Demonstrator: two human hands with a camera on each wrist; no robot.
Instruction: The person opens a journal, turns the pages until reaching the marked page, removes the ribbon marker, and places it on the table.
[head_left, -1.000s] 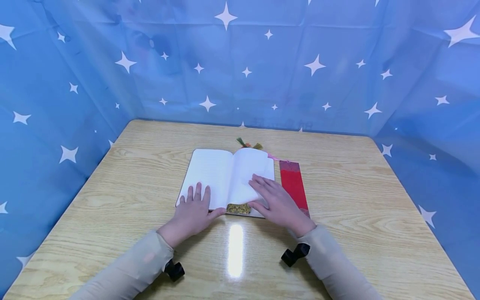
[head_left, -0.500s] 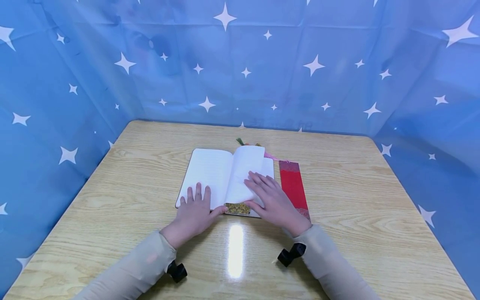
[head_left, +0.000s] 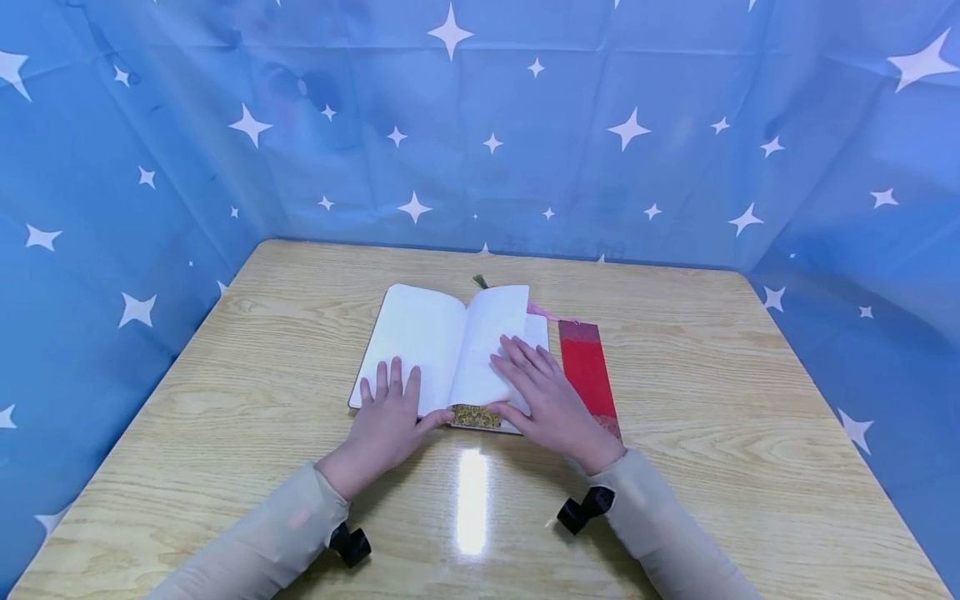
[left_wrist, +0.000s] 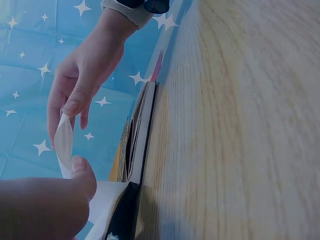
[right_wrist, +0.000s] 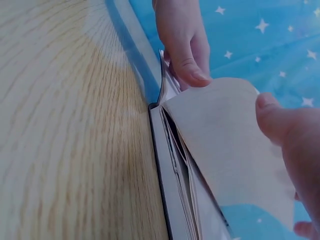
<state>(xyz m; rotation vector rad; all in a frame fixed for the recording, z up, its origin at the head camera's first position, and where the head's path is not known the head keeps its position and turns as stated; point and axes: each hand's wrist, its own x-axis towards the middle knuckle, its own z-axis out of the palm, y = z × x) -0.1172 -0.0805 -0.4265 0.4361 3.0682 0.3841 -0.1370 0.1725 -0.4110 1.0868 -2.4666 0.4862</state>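
An open book with white pages (head_left: pixel 423 329) lies mid-table in the head view. On its left page rests my left hand (head_left: pixel 382 425), fingers straight and spread, the thumb near the bottom of the spine. My right hand (head_left: pixel 551 404) pinches a raised right-hand page (head_left: pixel 491 333) between thumb and fingers. In the right wrist view the thumb (right_wrist: pixel 272 117) lies on the near side of that page (right_wrist: pixel 225 135), with fingertips beyond it. Beneath the raised page a gold-patterned bookmark (head_left: pixel 476 417) shows at the bottom edge. A green tassel (head_left: pixel 481 282) sticks out at the top.
A red bookmark (head_left: pixel 588 375) lies on the table right of the book, a pink cord (head_left: pixel 542 312) near its top. The wooden table (head_left: pixel 300 317) has rounded far corners. A blue star-patterned cloth (head_left: pixel 480 100) hangs behind and at both sides.
The raised page and right hand have shifted slightly left, and the page stands higher. The left page's far edge has risen a little. An olive tassel at the top is now covered.
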